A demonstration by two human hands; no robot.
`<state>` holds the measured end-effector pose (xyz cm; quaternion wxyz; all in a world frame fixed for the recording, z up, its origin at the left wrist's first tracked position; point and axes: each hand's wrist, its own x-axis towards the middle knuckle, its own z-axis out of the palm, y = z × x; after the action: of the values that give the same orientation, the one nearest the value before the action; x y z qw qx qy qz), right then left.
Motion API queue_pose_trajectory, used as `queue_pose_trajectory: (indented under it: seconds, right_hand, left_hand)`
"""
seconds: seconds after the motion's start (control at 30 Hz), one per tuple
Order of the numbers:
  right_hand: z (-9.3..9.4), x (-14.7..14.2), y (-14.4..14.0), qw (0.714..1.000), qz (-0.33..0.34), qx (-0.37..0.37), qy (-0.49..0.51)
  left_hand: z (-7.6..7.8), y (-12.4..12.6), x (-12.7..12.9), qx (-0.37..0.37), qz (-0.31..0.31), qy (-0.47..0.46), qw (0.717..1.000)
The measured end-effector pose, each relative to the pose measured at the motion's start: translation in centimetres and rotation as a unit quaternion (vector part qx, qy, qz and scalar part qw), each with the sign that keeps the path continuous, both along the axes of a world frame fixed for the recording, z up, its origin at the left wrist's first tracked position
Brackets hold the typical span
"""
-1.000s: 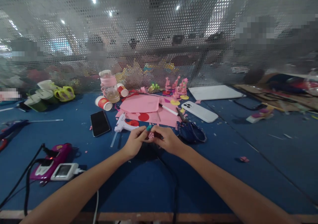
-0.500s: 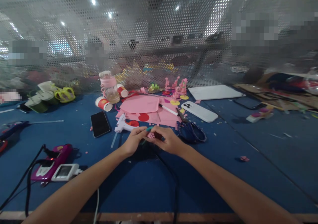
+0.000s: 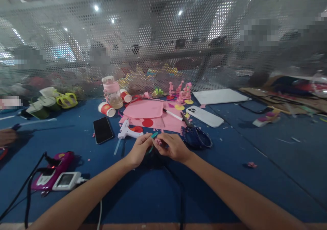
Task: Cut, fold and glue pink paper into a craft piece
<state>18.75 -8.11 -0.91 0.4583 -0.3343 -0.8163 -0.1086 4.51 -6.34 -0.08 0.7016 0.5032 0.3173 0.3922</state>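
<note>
Both hands meet mid-worktop, left hand (image 3: 139, 150) and right hand (image 3: 171, 146) pinching a small teal and pink paper piece (image 3: 154, 136), just before pink paper sheets (image 3: 153, 114).

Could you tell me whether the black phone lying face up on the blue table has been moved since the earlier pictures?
No. The black phone lies in the same spot between the red paper cup and the white glue gun; only the camera shifted slightly.
</note>
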Motion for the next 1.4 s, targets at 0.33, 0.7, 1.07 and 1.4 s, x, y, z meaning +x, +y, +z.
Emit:
queue_pose_trajectory:
  seconds: [0.33, 0.7, 1.07, 1.4]
  right_hand:
    - [0.2, -0.1, 0.0, 1.000, -0.006, 0.013, 0.017]
    - [-0.5, -2.3, -0.3, 0.836, 0.063, -0.420, 0.348]
    - [-0.1, -2.9, -0.2, 0.824, 0.055, -0.413, 0.385]
    - [0.3, -3.1, 0.1, 0.712, 0.097, -0.491, 0.493]
  left_hand:
    - [-0.2, 0.0, 0.0, 0.020, 0.011, 0.013, 1.000]
    - [-0.2, 1.1, -0.4, 0.260, 0.088, 0.167, 0.947]
    - [0.0, 0.5, 0.0, 0.216, 0.075, 0.115, 0.967]
    - [-0.6, 1.1, -0.2, 0.126, 0.068, 0.066, 0.987]
